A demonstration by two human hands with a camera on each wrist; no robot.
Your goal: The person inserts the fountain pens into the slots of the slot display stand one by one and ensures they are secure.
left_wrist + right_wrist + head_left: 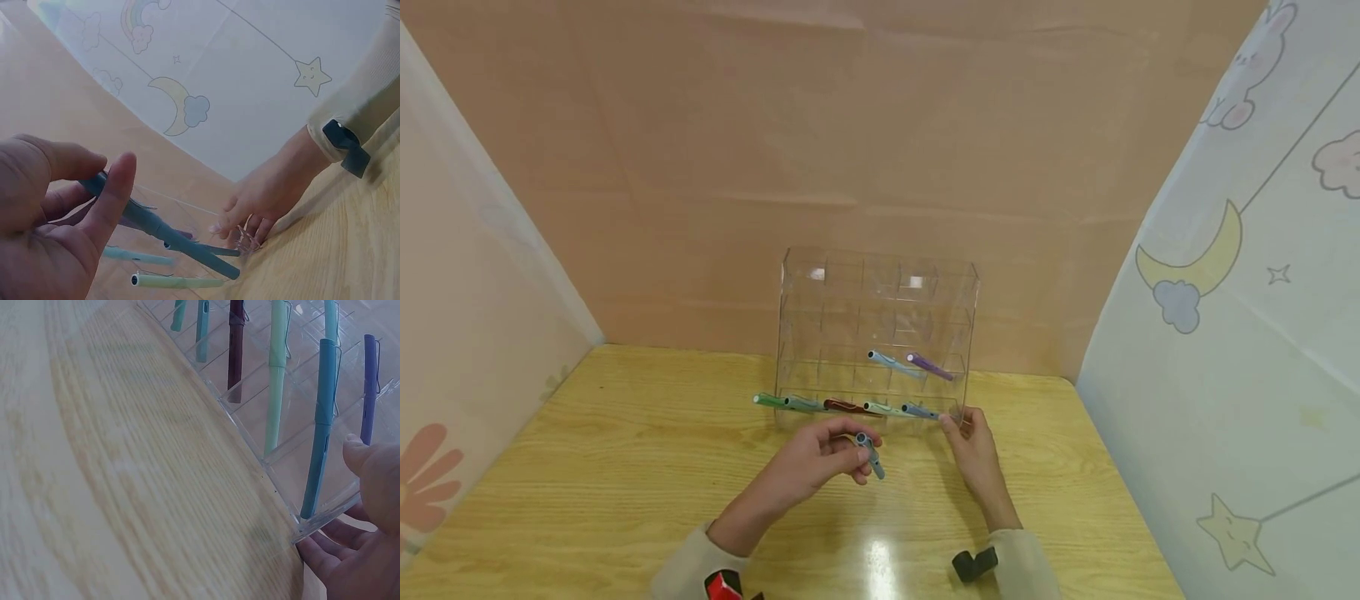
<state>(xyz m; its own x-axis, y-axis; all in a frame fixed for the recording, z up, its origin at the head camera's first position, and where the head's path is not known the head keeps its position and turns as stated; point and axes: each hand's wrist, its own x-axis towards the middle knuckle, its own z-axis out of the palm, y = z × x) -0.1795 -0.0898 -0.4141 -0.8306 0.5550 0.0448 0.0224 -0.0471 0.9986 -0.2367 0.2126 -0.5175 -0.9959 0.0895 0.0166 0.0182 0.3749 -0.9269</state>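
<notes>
My left hand (816, 454) pinches a teal-blue pen (165, 232) between thumb and fingers, in front of a clear tiered pen rack (972, 333). The pen slants, its lower end free. My right hand (976, 458) grips the rack's lower right corner, with the thumb at the front and the other fingers round the side. Along the bottom tier lie a green pen (767, 401), a grey-teal pen (803, 404), a dark red pen (850, 407), a pale green pen (886, 410) and a blue pen (919, 411). One tier up are a light blue pen (895, 364) and a purple pen (931, 367).
The rack stands on a wood-grain table (625, 467) near an orange-brown backdrop (880, 125). Pale printed sheets stand at both sides, the right sheet (1225, 400) bearing a moon and stars. Dark straps show on both sleeves.
</notes>
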